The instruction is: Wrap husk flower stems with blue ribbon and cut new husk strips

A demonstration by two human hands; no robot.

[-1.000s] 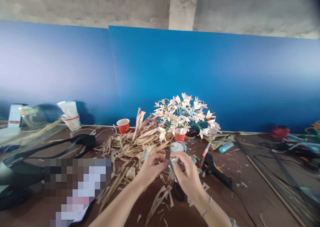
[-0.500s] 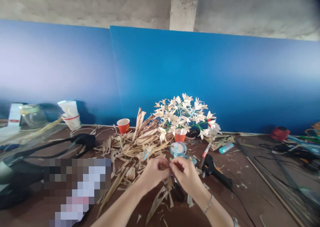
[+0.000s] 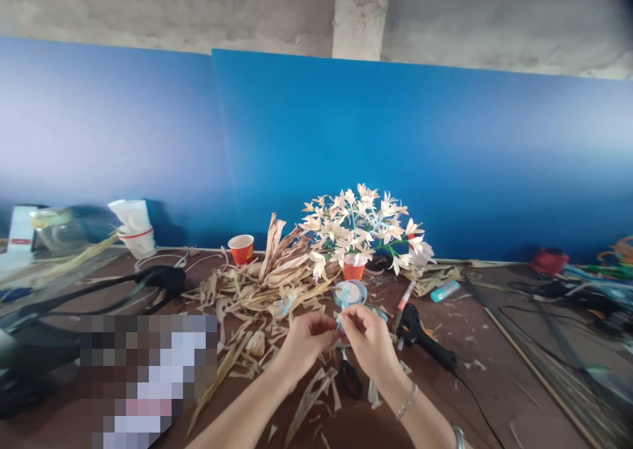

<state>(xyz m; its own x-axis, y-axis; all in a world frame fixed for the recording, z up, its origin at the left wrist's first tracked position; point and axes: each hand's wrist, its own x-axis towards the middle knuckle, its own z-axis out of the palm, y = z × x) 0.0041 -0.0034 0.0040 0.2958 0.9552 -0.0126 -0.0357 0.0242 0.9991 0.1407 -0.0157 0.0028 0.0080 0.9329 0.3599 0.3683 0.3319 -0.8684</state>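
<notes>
My left hand (image 3: 312, 341) and my right hand (image 3: 366, 335) meet over the table, both with fingertips pinched together. Between them a small piece of light blue strip (image 3: 339, 322) shows, pinched by the fingers; whatever else they hold is too small to make out. Just beyond the fingers lies a light blue tape roll (image 3: 364, 293). Under my right hand rests a black-handled tool (image 3: 351, 378), its head partly hidden. A bunch of pale husk flowers (image 3: 363, 228) stands in an orange paper cup (image 3: 354, 271) behind the rolls.
A black glue gun (image 3: 425, 343) with its cord lies to the right, near a blue tube (image 3: 445, 291). Dry corn husks (image 3: 277, 271) pile up left of the flowers, beside a red paper cup (image 3: 241, 249). Husk scraps litter the brown table (image 3: 475, 403). A blue panel stands behind.
My right fingers have risen slightly, and the light blue strip now shows at the fingertips. More of the black-handled tool is visible. The view has shifted slightly.
</notes>
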